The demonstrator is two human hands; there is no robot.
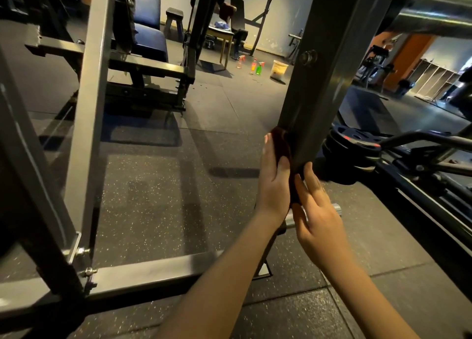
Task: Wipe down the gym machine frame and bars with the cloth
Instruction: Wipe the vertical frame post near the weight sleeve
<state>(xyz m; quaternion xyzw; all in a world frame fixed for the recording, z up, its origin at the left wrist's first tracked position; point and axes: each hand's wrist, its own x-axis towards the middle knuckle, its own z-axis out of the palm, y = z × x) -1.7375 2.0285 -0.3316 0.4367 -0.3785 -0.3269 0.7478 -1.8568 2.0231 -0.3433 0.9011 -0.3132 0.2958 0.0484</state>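
Observation:
A dark grey upright post [321,83] of the gym machine frame slants down through the middle right. A dark brown cloth [281,144] is wrapped against the post's lower left side. My left hand [274,183] presses the cloth to the post with straight fingers. My right hand [316,211] lies just right of it, fingers extended, touching the cloth's lower part and the post's base. A grey base bar [153,269] runs along the floor at the lower left. A steel bar [439,9] crosses the top right.
Black weight plates [352,147] sit on a sleeve right of the post. A blue-padded bench [148,32] stands at the back left. Spray bottles [258,68] and a pale bucket [279,69] stand on the rubber floor further back. A short chrome stub [337,207] pokes out by my right hand.

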